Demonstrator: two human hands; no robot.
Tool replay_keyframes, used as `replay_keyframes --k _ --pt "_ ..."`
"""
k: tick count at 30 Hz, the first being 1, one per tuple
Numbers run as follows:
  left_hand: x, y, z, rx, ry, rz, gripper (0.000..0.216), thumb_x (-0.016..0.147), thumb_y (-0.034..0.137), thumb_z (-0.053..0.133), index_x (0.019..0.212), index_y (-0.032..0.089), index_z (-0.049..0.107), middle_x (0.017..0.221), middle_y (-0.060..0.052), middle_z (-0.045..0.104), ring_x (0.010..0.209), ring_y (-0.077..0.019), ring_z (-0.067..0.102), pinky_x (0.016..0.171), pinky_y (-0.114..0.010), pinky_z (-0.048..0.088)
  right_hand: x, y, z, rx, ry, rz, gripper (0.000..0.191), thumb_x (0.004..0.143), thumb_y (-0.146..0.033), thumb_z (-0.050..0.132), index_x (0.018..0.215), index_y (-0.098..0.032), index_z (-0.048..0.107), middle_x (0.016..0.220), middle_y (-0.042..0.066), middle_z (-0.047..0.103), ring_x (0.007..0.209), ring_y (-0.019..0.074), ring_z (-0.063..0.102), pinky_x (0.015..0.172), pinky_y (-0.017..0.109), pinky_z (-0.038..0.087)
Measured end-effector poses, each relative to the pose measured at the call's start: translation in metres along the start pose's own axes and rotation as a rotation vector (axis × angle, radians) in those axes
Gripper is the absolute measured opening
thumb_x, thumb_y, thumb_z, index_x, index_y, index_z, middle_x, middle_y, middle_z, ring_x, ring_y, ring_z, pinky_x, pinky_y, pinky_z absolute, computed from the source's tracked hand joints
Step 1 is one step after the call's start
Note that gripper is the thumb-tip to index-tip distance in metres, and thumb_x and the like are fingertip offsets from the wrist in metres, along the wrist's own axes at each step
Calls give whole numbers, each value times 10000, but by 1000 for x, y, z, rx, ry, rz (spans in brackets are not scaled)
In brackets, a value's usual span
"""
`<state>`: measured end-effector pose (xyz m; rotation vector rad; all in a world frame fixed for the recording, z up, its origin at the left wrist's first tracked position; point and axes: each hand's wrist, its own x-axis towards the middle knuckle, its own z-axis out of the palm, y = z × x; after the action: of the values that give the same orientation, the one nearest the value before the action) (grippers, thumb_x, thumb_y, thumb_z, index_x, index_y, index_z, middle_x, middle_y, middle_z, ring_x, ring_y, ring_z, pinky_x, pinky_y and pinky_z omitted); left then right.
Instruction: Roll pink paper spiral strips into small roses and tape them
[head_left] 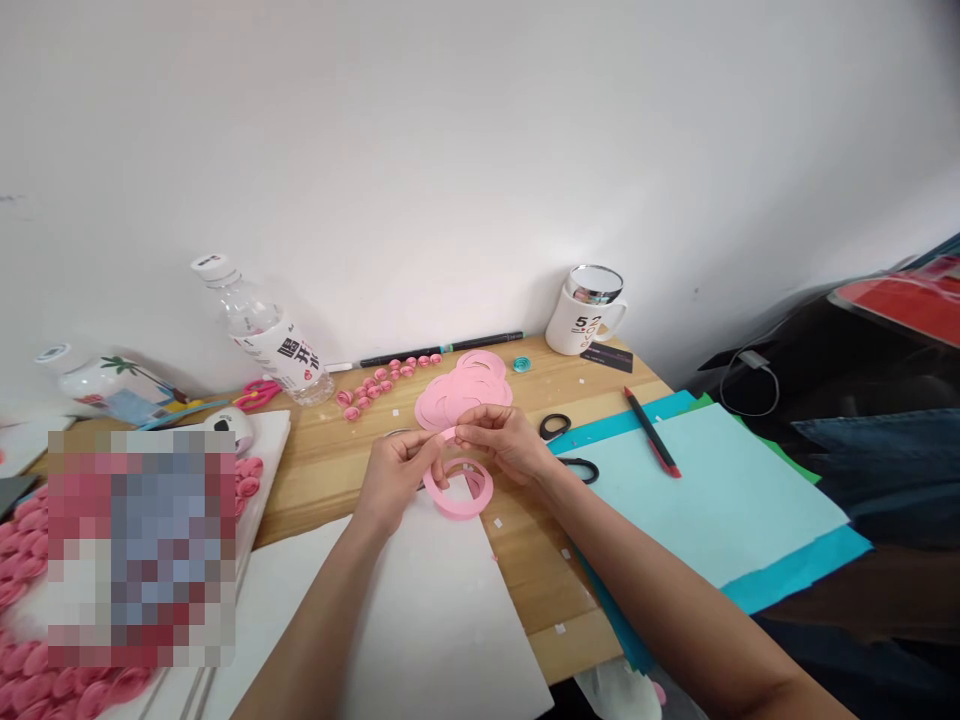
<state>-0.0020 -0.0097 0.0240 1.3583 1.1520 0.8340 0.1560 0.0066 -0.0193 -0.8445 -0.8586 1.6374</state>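
Above the table, a pink paper spiral strip [459, 508] hangs in a loose coil from my fingers. My left hand [396, 478] pinches it near its upper end, and my right hand [504, 440] pinches the same stretch from the other side; the fingertips nearly meet. Just behind my hands lies a pile of cut pink paper spirals [454, 390]. Several small rolled pink paper roses [381, 380] sit to its left, and one teal paper roll [522, 365] to its right. A white sheet [450, 610] lies beneath my hands.
Black-handled scissors [555, 427] lie right of my hands, partly hidden. Farther right are blue paper sheets [697, 490] with a black and red pen [651, 430] on top. A mug [576, 322] and a water bottle [270, 335] stand near the wall. Pink roses [30, 545] cover a board at left.
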Motion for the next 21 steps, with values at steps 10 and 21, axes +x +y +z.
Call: replay_keyframes --k 10,21 --pt "1 0 -2 -13 13 -8 341 735 371 567 477 158 499 450 27 509 433 -89 471 491 -210 364 0 0 0 -23 -19 14 182 573 -263 757 717 -166 701 709 24 690 684 122 617 737 274 480" --pt "1 1 -1 -2 -2 -16 347 729 367 568 463 160 486 452 19 511 440 -96 477 501 -214 378 1 0 -2 -20 -7 2 219 524 -226 777 715 -169 686 671 7 682 641 118 624 687 271 495"
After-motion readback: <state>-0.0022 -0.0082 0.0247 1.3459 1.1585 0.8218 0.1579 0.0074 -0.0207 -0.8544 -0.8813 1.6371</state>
